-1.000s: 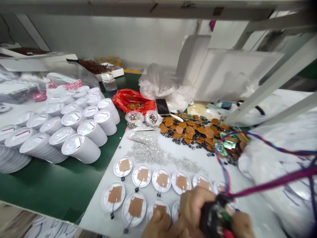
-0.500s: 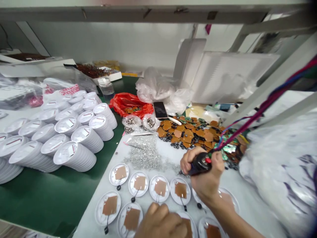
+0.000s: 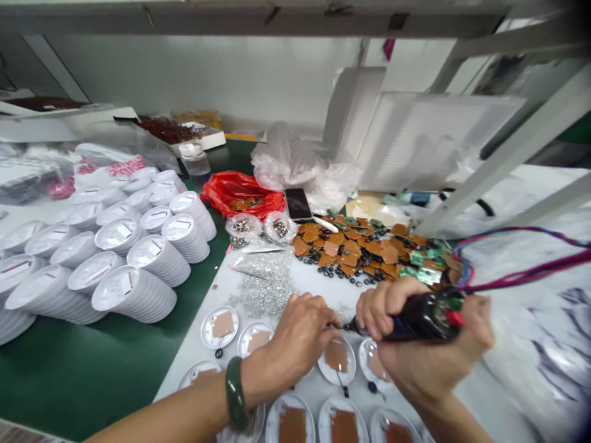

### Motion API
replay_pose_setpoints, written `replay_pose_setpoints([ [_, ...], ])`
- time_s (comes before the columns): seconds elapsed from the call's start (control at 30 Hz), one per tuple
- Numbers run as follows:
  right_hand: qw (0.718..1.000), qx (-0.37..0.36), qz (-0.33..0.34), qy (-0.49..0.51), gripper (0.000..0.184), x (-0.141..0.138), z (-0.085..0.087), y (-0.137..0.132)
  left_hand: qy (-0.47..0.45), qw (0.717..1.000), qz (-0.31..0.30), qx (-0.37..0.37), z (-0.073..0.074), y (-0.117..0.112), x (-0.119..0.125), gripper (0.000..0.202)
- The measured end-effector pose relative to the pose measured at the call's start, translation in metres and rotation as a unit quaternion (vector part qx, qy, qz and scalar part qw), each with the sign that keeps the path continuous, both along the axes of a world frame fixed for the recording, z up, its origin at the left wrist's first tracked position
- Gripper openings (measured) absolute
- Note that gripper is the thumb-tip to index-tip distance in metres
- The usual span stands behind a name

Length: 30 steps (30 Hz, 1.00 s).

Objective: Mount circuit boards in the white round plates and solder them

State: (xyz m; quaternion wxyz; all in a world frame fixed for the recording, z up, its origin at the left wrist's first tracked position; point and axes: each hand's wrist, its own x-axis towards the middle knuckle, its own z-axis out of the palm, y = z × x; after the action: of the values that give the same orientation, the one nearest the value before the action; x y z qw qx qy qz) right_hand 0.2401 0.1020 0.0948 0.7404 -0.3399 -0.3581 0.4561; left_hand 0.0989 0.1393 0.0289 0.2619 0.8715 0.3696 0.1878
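Right hand grips a black corded tool, its tip at the left hand.

The right fingers wrap closely round the tool's smooth barrel, held above the table, and its thin metal tip reaches the left fingers, which curl narrow; anything between them is too small to tell. Just below, at 6 o'clock, lies a white plastic disc bearing a flat tan square, with similar discs around it. A jade bangle circles the left wrist. At 12 o'clock, orange-brown squares and green boards lie heaped; at 10, a glittering silver heap. Farther out, at 9, tilted stacks of white lids rest on a green mat. Coloured cords trail away at 3.
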Motion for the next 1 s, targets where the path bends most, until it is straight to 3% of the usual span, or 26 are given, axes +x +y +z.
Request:
replay_pose_setpoints([
  [0.17, 1.000, 0.003, 0.013, 0.014, 0.064, 0.006, 0.002, -0.005, -0.008, 1.000, -0.015, 0.000, 0.000, 0.001, 0.006, 0.007],
  [0.4, 0.998, -0.027, 0.038, 0.039, 0.064, 0.017, 0.009, -0.019, -0.039, 0.994, -0.099, 0.027, -0.005, -0.015, 0.002, 0.010],
  [0.63, 0.994, -0.077, 0.038, 0.067, 0.059, 0.036, 0.031, -0.049, -0.162, 0.981, -0.096, -0.056, -0.004, -0.046, 0.020, 0.013],
  [0.7, 0.992, -0.092, 0.058, 0.059, 0.060, 0.044, 0.031, -0.060, -0.164, 0.981, -0.106, -0.011, -0.006, -0.057, 0.024, 0.008],
  [0.83, 0.989, -0.093, 0.114, 0.026, 0.065, 0.057, 0.015, -0.083, -0.119, 0.962, -0.082, 0.233, -0.015, -0.088, 0.026, 0.023],
  [0.93, 0.986, -0.095, 0.133, 0.031, 0.065, 0.057, -0.003, -0.094, -0.121, 0.924, -0.064, 0.357, -0.033, -0.114, 0.025, 0.020],
  [1.0, 0.986, -0.097, 0.132, 0.034, 0.064, 0.052, -0.014, -0.097, -0.100, 0.915, -0.066, 0.385, -0.050, -0.126, 0.025, 0.016],
])
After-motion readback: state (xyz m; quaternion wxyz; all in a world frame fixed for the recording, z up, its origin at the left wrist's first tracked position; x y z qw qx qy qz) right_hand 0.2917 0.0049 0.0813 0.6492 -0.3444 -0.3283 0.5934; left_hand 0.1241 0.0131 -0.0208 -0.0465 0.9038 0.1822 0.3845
